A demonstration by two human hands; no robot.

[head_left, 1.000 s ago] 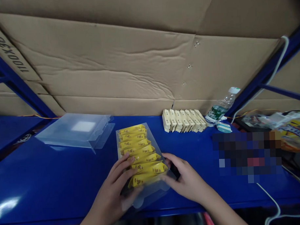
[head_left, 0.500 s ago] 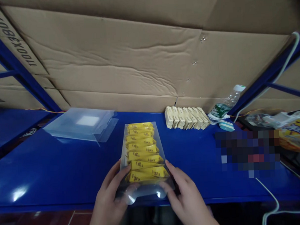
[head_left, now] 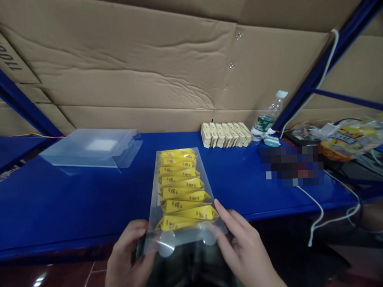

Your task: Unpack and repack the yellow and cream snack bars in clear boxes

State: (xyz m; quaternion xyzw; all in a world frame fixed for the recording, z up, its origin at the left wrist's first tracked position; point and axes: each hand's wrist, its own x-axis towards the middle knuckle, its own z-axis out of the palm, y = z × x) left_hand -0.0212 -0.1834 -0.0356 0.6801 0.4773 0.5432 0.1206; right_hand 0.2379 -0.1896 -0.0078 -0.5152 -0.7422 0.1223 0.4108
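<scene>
A clear plastic box (head_left: 207,176) with an open top is held between my two hands over the front edge of the blue table. Inside it, several yellow packets (head_left: 180,183) with dark printing stand in a row, leaning on one another. My left hand (head_left: 129,256) grips the near left corner, its fingers bent and the thumb at the front wall. On the near right side, my right hand (head_left: 242,242) is closed on the box, with its index finger along the side wall and the thumb at the front flap.
On the blue table (head_left: 86,197) lies an empty-looking translucent plastic box (head_left: 85,147) at the back left. A row of cream packets (head_left: 225,134) stands at the back, beside a plastic bottle (head_left: 266,118) and a small blue-white pack (head_left: 271,140). A white cable (head_left: 318,216) hangs at right.
My view has turned toward the right, so the table's things appear shifted left and higher. The filled box is nearer to me, past the table edge. My left hand has slid toward its near corner.
</scene>
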